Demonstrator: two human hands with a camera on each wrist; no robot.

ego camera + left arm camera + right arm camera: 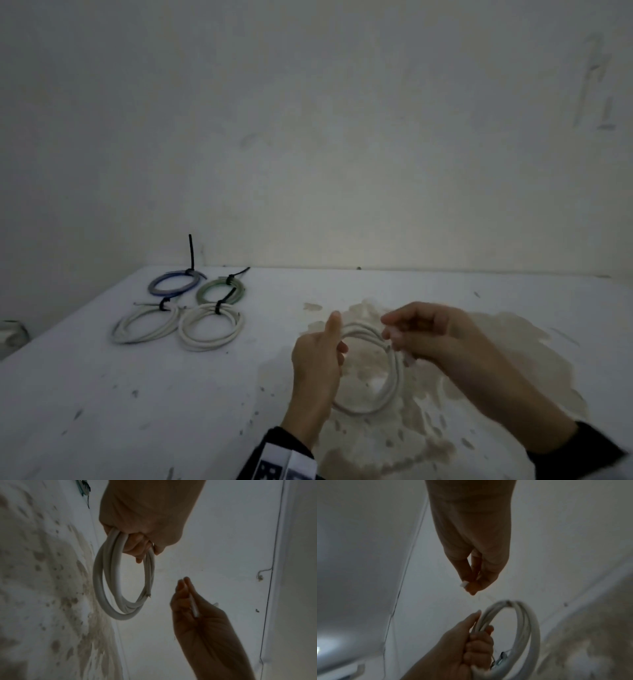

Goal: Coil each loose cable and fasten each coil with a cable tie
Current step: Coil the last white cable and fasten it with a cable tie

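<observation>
My left hand [320,356] grips a coiled white cable [387,380] above the white table [102,394], thumb up along the loops. The left wrist view has the coil [109,592] hanging from my curled fingers [137,543], with a frayed cable end on its right side. My right hand [421,329] hovers just right of the coil's top and pinches a thin white cable tie [193,607] between thumb and fingers. In the right wrist view the tie's head [463,584] pokes out beside my fingertips, above the coil [527,628] and apart from it.
Several tied coils lie at the table's far left: a blue one [174,283], a green one [221,290] and two white ones [145,323] [211,327], each bound with a black tie. A brownish stain [479,377] spreads under my hands. The wall [308,137] rises behind the table.
</observation>
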